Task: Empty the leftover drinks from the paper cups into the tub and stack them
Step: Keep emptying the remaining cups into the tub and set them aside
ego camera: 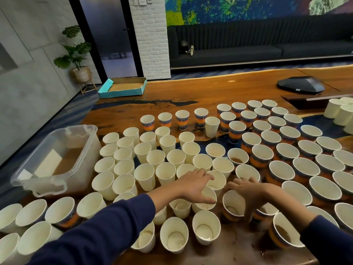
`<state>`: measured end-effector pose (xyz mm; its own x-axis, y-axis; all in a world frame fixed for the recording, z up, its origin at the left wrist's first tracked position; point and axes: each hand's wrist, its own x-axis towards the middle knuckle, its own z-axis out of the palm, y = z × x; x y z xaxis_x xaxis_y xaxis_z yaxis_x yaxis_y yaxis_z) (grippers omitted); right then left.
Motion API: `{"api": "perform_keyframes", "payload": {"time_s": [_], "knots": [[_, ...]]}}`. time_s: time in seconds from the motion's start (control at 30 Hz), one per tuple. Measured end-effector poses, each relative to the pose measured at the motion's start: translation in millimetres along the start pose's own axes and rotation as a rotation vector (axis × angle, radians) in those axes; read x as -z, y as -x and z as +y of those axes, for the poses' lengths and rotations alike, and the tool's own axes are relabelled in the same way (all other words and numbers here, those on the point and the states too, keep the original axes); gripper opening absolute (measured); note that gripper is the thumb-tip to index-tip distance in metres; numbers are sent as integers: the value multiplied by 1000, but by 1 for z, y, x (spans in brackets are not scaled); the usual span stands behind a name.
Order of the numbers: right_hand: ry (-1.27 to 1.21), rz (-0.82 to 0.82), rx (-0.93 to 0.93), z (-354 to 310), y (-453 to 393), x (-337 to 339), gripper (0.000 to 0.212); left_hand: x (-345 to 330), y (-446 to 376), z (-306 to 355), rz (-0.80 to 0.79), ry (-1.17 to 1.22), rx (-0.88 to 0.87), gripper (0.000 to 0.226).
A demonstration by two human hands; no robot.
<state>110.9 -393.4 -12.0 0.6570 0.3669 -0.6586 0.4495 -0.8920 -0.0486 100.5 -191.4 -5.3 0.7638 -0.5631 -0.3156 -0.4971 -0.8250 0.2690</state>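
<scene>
Both hands hovered spread, holding nothing; left hand directly above an upright white cup, tub far left, right hand alongside.

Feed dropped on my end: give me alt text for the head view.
Both hands, left hand and right hand, reach open over crowded paper cups on a wooden table. A clear tub holding brown liquid sits left.

I'm in an office lounge/mtg room: long wood surface w/ conference speakerphone at 2 o'clock, dark bench sofa at 12, potted plant at 10.
</scene>
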Motion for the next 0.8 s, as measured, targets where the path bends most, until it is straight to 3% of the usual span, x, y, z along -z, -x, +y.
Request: {"api": "perform_keyframes", "payload": {"time_s": [0.1,0.2,0.3,0.5,0.63,0.8], "knots": [[-64,85,-8,13,7,17,84,9,-14,-4,42,29,13,67],[-152,274,-71,27,10,33,65,20,-35,-7,89,89,46,57],[-188,433,-200,42,3,34,68,29,-58,-5,148,197,93,52],[-295,332,-376,52,-17,14,95,37,-107,5,184,219,117,56],[-369,292,-407,53,-25,-1,97,36,-137,12,154,158,100,72],[-452,359,-399,56,-35,-13,86,30,-164,18,119,121,60,78]]}}
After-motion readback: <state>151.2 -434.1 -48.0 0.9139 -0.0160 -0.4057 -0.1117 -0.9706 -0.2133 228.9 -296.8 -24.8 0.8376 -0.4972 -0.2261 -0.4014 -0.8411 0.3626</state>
